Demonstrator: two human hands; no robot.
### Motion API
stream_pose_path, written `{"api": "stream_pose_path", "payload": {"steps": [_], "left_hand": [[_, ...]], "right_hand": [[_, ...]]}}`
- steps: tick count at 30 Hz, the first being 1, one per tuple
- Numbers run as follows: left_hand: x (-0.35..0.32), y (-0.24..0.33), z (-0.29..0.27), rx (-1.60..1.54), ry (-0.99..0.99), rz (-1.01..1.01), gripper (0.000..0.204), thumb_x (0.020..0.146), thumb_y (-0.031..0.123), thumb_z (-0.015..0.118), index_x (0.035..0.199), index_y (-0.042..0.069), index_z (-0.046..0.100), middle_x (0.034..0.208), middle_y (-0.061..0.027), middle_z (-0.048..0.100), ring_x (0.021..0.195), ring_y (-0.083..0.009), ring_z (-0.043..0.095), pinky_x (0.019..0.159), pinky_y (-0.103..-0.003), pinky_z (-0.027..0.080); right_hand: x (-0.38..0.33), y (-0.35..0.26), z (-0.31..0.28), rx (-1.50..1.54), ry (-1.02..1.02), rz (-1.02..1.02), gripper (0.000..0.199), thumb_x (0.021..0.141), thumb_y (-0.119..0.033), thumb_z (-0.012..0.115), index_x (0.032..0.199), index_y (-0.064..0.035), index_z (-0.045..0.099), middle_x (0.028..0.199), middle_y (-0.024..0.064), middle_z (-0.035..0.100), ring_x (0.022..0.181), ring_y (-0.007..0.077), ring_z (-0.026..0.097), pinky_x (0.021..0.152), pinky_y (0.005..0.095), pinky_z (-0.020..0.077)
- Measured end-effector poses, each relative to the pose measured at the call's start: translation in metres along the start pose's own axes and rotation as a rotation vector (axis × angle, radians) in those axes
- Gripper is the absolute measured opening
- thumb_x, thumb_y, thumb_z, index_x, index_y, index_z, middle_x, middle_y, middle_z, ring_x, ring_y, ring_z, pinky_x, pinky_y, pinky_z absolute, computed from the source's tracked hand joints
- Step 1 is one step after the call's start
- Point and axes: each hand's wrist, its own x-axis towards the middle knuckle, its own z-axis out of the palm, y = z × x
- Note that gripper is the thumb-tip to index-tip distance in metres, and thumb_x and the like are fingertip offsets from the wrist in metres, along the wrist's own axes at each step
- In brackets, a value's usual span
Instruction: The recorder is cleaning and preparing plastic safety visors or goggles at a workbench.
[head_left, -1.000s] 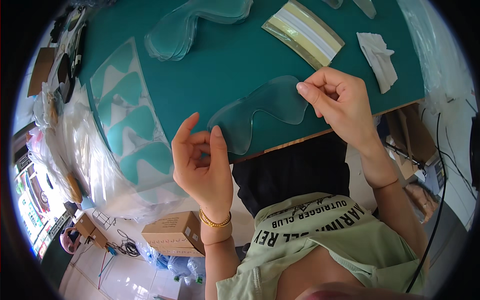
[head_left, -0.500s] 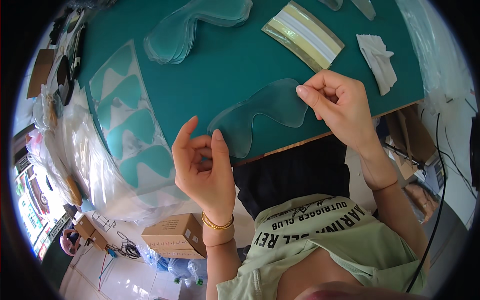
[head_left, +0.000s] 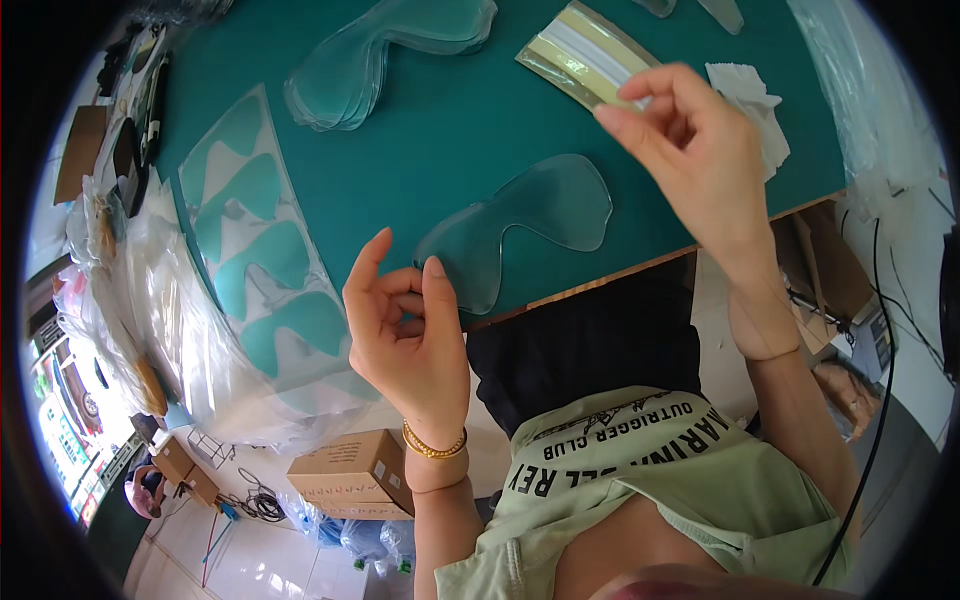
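A clear, goggle-shaped plastic lens point(head_left: 560, 205) lies slanted above the near edge of the green table. At its left end is my left hand point(head_left: 410, 325), thumb and curled fingers closed on the rim, the index finger raised. My right hand point(head_left: 695, 140) is up and away from the lens, thumb and index finger slightly apart, the other fingers curled. No object shows between them. Just beyond its fingertips is a clear packet point(head_left: 575, 50) with yellow and white strips. A crumpled white cloth point(head_left: 750, 100) sits partly behind that hand.
A stack of similar clear lenses point(head_left: 340, 80) lies at the far left-centre. Along the table's left side is a sheet with goggle-shaped cut-outs point(head_left: 232, 165), beside bunched clear plastic point(head_left: 165, 290). Cardboard boxes point(head_left: 345, 470) stand on the floor below left.
My right hand has let go of the lens's right end and moved up toward the packet and the cloth. My left hand and the lens have stayed nearly in place.
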Motion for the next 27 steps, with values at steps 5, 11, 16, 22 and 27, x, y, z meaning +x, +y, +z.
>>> {"api": "stream_pose_path", "payload": {"steps": [5, 11, 16, 22, 27], "left_hand": [[0.004, 0.006, 0.010, 0.000, -0.007, 0.042, 0.035, 0.089, -0.001, 0.068, 0.122, -0.001, 0.059, 0.073, -0.0003, 0.062, 0.056, -0.0019, 0.051, 0.053, -0.017, 0.039], [0.004, 0.006, 0.013, 0.006, 0.008, 0.031, 0.035, 0.089, 0.001, 0.069, 0.122, 0.000, 0.060, 0.073, -0.0010, 0.063, 0.055, -0.0024, 0.051, 0.054, -0.018, 0.040], [0.003, 0.000, 0.011, 0.045, 0.016, 0.032, 0.035, 0.089, 0.002, 0.070, 0.122, 0.000, 0.060, 0.074, -0.0015, 0.063, 0.056, -0.0029, 0.051, 0.055, -0.018, 0.040], [0.005, 0.006, 0.012, 0.028, 0.018, 0.035, 0.036, 0.089, 0.003, 0.069, 0.123, 0.000, 0.060, 0.074, -0.0017, 0.063, 0.057, -0.0035, 0.051, 0.056, -0.019, 0.041], [0.005, 0.001, 0.014, 0.016, 0.005, 0.015, 0.037, 0.089, 0.004, 0.069, 0.124, 0.000, 0.059, 0.075, -0.0016, 0.063, 0.058, -0.0034, 0.051, 0.059, -0.019, 0.041]], "right_hand": [[0.042, -0.001, -0.028, -0.483, 0.132, -0.357, 0.038, 0.088, -0.028, 0.073, 0.107, 0.0015, 0.059, 0.081, 0.0145, 0.064, 0.074, 0.0282, 0.061, 0.066, 0.0365, 0.0485], [0.027, -0.011, -0.026, -0.154, -0.129, -0.003, 0.038, 0.091, -0.031, 0.070, 0.113, -0.0019, 0.059, 0.082, 0.0095, 0.066, 0.069, 0.0191, 0.064, 0.063, 0.0326, 0.0493], [-0.002, -0.034, -0.009, -0.117, -0.293, -0.054, 0.033, 0.093, -0.025, 0.066, 0.109, 0.0004, 0.052, 0.078, 0.0189, 0.066, 0.069, 0.0321, 0.068, 0.059, 0.0397, 0.0488], [-0.004, -0.032, -0.010, -0.408, -0.203, -0.177, 0.032, 0.094, -0.020, 0.064, 0.112, 0.0020, 0.048, 0.063, 0.0194, 0.062, 0.057, 0.0382, 0.063, 0.050, 0.0451, 0.0470], [-0.006, -0.009, -0.024, -0.470, -0.139, -0.092, 0.032, 0.096, -0.022, 0.062, 0.112, 0.0021, 0.048, 0.065, 0.0179, 0.064, 0.055, 0.0353, 0.063, 0.052, 0.0438, 0.0471]]}}
